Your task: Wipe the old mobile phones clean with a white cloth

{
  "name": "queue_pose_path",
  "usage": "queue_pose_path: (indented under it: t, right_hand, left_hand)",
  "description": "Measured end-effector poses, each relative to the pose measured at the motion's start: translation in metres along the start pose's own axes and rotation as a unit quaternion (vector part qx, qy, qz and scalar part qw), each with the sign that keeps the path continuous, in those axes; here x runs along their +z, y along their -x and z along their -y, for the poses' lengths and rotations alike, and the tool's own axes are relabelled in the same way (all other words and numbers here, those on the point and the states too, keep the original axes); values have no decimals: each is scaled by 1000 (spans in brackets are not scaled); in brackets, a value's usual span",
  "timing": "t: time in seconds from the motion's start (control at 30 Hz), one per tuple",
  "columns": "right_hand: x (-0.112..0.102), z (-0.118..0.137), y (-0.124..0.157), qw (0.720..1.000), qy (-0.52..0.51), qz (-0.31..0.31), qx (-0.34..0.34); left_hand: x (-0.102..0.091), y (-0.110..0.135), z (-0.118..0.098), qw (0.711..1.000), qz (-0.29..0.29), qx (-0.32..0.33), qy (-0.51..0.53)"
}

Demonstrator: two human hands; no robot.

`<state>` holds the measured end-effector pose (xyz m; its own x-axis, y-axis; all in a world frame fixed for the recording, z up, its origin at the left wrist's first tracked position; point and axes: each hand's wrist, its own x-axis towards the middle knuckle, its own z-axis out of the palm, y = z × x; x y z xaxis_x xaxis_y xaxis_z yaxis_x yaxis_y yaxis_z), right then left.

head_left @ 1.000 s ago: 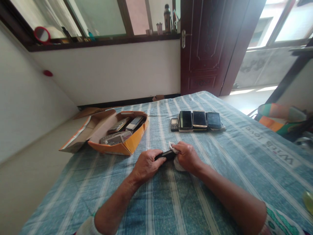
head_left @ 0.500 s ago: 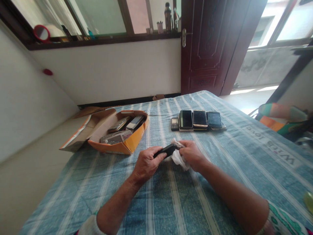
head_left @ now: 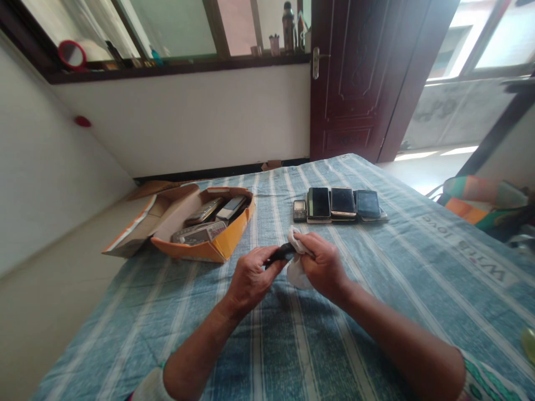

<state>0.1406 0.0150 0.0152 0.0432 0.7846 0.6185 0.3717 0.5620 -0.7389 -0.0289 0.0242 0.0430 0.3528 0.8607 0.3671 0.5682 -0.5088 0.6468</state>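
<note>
My left hand (head_left: 254,278) is closed round one end of a small black mobile phone (head_left: 281,253), held above the bed. In my right hand (head_left: 324,264) is a crumpled white tissue (head_left: 298,274), wrapped over the phone's other end, so that end is hidden. Beyond my hands several phones lie in a row: a small keypad phone (head_left: 300,210), then smartphones such as a dark-screened one (head_left: 319,203) and a gold-edged one (head_left: 343,203). Some are stacked on others. To the left, an open orange cardboard box (head_left: 228,239) holds several old phones (head_left: 204,211).
A blue striped sheet (head_left: 200,334) covers the bed. The box's lid flap (head_left: 142,225) folds out to the left. Behind the bed are a white wall and a dark red door (head_left: 355,83). A colourful bag (head_left: 480,200) stands at the right.
My right hand has moved slightly left and up, bringing the tissue further over the phone's end. My left hand has stayed nearly in place, still holding the phone.
</note>
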Motion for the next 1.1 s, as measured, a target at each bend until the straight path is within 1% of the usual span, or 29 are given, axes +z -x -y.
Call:
queue_pose_path:
  t: [0.03,0.1,0.17,0.23,0.3,0.37,0.43,0.53,0.7,0.77,0.83,0.87,0.9,0.93,1.0,1.07,1.1]
  right_hand:
    - [0,2,2,998,38,9,-53]
    - [-3,7,4,982,118,37,-140]
    - [-5,12,6,956,207,67,-197]
    - [-7,15,6,929,280,88,-225]
    - [-7,15,6,913,322,98,-230]
    - [-6,13,6,912,334,90,-219]
    - [-3,9,7,920,330,78,-198]
    - [0,1,8,935,317,69,-146]
    - [-1,-14,8,956,267,111,-55]
    - [-3,-15,5,966,241,88,-39]
    - [-6,-11,3,971,226,44,-59]
    - [-7,-6,2,969,228,35,-85]
    - [-8,0,1,963,237,42,-119]
    - [-9,6,1,952,255,62,-154]
    - [-8,18,2,923,308,99,-208]
    - [-8,26,3,906,343,108,-225]
    - [-7,27,4,901,354,108,-225]
  left_hand:
    - [0,0,-1,1000,0,-5,10]
    - [-1,0,-4,999,2,-12,29]
    - [-1,0,-6,999,8,-17,39]
    - [-1,0,-7,999,11,-19,41]
    - [-2,0,-8,999,14,-19,44]
    - [-2,0,-7,998,16,-19,49]
    - [-1,0,-6,998,18,-25,48]
    - [-2,0,-4,998,18,-34,40]
    - [-2,-1,-5,997,10,-45,56]
    - [-2,-1,-6,997,11,-44,56]
    - [-2,0,-7,998,13,-45,48]
    - [-2,0,-7,998,14,-45,43]
    - [-2,0,-7,998,13,-43,36]
    - [-1,1,-7,999,11,-41,30]
    - [-1,1,-7,999,6,-36,20]
    - [-2,1,-8,999,0,-31,13]
    - [-1,1,-8,999,-1,-30,12]
